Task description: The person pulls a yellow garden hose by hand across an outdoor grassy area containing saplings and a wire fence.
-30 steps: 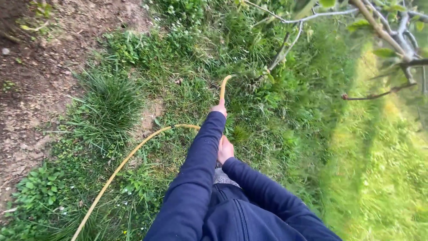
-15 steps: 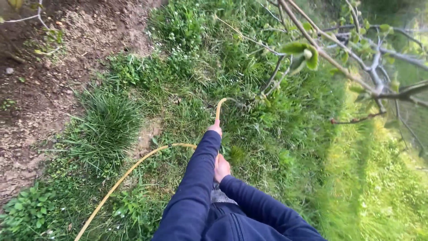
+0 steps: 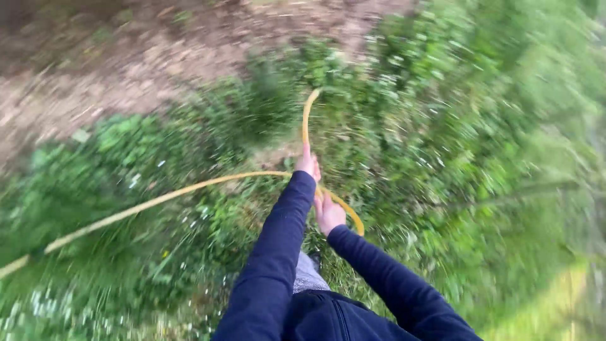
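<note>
The view is blurred by motion. A long yellow hose (image 3: 158,201) runs from the lower left across the grass, loops by my hands, and its free end curves up ahead. My left hand (image 3: 308,165), in a dark blue sleeve, reaches forward and grips the hose just below that free end. Closer to my body, my right hand (image 3: 329,213) lies against the hose loop. The blur hides whether its fingers close around the hose.
Thick grass and weeds (image 3: 429,126) cover the ground around and to the right. A strip of bare brown soil (image 3: 126,69) runs along the upper left. A brighter mown strip (image 3: 555,297) shows at the lower right.
The view has swung, and the tree branches have left the picture. The hose now bends in a loop past my right hand. My left hand keeps its grip on the hose.
</note>
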